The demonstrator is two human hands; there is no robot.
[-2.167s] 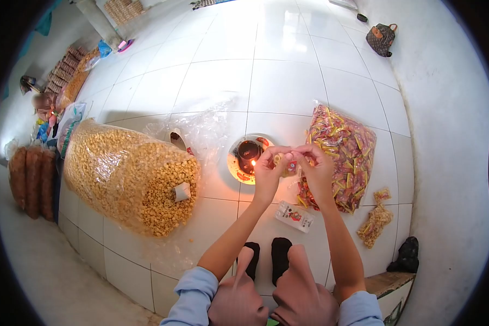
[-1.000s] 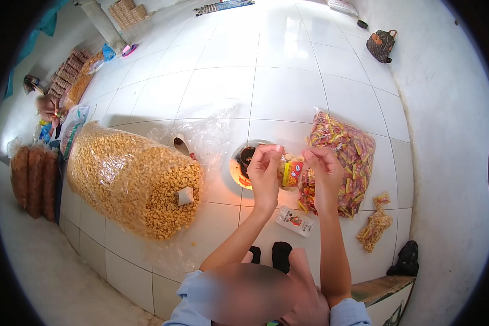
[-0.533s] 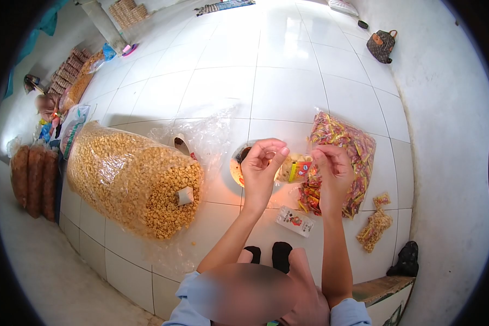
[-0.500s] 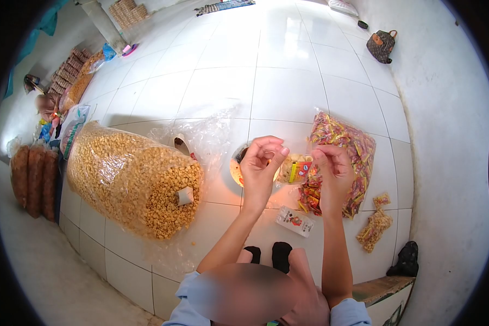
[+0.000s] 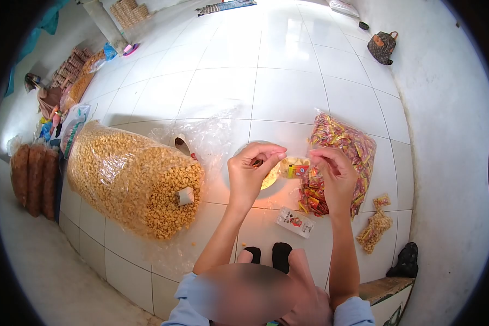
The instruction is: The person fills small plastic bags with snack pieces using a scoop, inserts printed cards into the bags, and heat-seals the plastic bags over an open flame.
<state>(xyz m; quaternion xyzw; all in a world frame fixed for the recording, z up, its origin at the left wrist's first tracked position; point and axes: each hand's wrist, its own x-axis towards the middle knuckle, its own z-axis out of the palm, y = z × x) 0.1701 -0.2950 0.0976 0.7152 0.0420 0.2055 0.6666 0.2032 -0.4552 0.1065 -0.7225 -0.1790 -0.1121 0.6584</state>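
Note:
A small clear snack packet (image 5: 295, 168) hangs between my hands, pale pieces and a red-and-yellow label showing through it. My left hand (image 5: 250, 173) pinches its upper left corner with thumb and fingertips. At the upper right corner, my right hand (image 5: 336, 173) has thumb and fingers closed on the film. Below and behind my left hand is a round dish (image 5: 280, 186) with a warm yellow glow, partly hidden by the hand. Behind my right hand lies a big clear bag of red-and-yellow sachets (image 5: 350, 142).
A large open bag of golden snack pieces (image 5: 130, 174) lies at left, a white scoop-like piece (image 5: 185, 196) in its mouth. Filled packets (image 5: 375, 231) and a printed white packet (image 5: 295, 221) rest on the tiles. Another person (image 5: 50, 103) sits at far left. A backpack (image 5: 383, 46) leans against the wall.
My left hand has shifted left and tilted, its fingers now closer together. My right hand has moved slightly right and down. The packet stays between them, and more of the glowing dish shows.

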